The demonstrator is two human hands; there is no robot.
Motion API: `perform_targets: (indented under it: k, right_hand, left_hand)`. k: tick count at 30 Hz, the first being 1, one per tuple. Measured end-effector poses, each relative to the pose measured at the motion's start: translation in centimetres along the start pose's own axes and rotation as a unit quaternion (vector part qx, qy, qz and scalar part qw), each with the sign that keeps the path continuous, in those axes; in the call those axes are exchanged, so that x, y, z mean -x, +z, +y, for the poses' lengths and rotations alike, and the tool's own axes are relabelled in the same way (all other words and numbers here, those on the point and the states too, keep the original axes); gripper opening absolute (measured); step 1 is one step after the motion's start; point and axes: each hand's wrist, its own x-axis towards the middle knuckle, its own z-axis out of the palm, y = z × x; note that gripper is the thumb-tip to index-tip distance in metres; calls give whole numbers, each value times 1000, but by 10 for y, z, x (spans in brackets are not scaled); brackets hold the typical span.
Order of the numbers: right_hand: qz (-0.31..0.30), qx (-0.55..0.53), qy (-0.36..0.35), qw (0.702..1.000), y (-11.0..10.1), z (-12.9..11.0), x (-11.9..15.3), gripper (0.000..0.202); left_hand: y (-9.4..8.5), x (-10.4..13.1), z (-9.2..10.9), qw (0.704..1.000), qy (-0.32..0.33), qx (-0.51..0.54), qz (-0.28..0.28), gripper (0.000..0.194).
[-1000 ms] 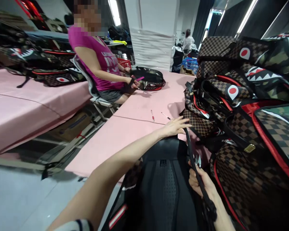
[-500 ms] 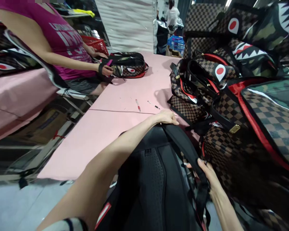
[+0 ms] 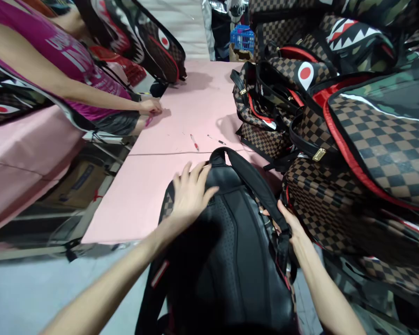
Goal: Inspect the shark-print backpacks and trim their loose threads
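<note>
In the lower centre of my view, a large black backpack has its back panel facing me, the top reaching over the near part of the pink cloth-covered counter. I cannot tell what bears its weight. The panel has smooth, padded ridges, with a strip of dotted, perforated fabric down the middle; the lower left side sinks into deep shadow. A thin black loop handle stands up at the top edge, brown checks show along the upper left side, and a small red-and-white tag sits on the left.

My left hand lies over the pack's upper left corner, fingers spread wide, gripping nothing; blur keeps me from telling how firmly it touches. My right hand, right of centre, has its thumb over a padded black shoulder strap and its fingers curled behind, closed on the lower part.

Just beyond the handle I see a slim red-and-white pen and a thin black-and-white pen. A heap of brown-checked backpacks with red trim fills the right side; at upper left, a co-worker in a magenta shirt sits near a raised shark-mouth bag.
</note>
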Motion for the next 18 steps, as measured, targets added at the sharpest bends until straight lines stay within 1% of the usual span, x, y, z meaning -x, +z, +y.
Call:
perform_targets:
  k: [2, 4, 5, 6, 7, 8, 9, 11, 12, 13, 14, 15, 16, 17, 18]
  right_hand:
    - [-14, -15, 13, 1000, -2, 0, -1, 56]
    - [-23, -24, 23, 999, -3, -2, -2, 55]
    - [-28, -29, 32, 999, -3, -3, -3, 55]
    - [-32, -35, 44, 998, -2, -4, -3, 56]
    - [-33, -41, 56, 997, -2, -5, -4, 56]
    - [-33, -48, 67, 996, -1, -6, -4, 56]
    - [-32, -54, 77, 995, -1, -6, -5, 56]
    - [-35, -57, 89, 994, -2, -5, -4, 56]
    - [-36, -57, 88, 994, -4, -4, -3, 55]
    - [-40, -56, 87, 994, -6, -1, -2, 54]
    - [-42, -61, 75, 994, -9, 1, -2, 53]
    - [-48, -59, 86, 993, -12, 3, -3, 53]
    - [-51, -59, 97, 992, -16, 5, -5, 53]
    - [-57, -55, 95, 992, -18, 6, -7, 51]
    - [-59, -41, 90, 993, -20, 7, -10, 50]
  left_hand:
    - [-7, 69, 4, 998, -28, -47, -35, 59]
    - [-10, 127, 3, 992, -79, -76, -54, 59]
    - [-11, 147, -1, 990, -100, -71, -67, 59]
    - [-12, 161, -7, 990, -118, -54, -63, 57]
    - [-14, 166, -17, 988, -139, -34, -57, 55]
    - [-17, 165, -28, 986, -160, -11, -43, 53]
    - [-20, 157, -41, 983, -184, 13, -22, 50]
    - [-27, 130, -67, 969, -238, 66, 17, 47]
    - [-30, 114, -79, 957, -269, 104, 29, 44]
    - [-33, 99, -89, 940, -303, 155, 23, 40]
    - [-33, 86, -98, 915, -345, 211, 19, 37]
    - [-32, 75, -107, 883, -379, 278, 20, 36]
    - [-29, 66, -114, 832, -418, 364, 22, 35]
    - [-24, 59, -122, 770, -445, 457, 22, 34]
    - [-17, 54, -129, 743, -451, 494, 26, 34]
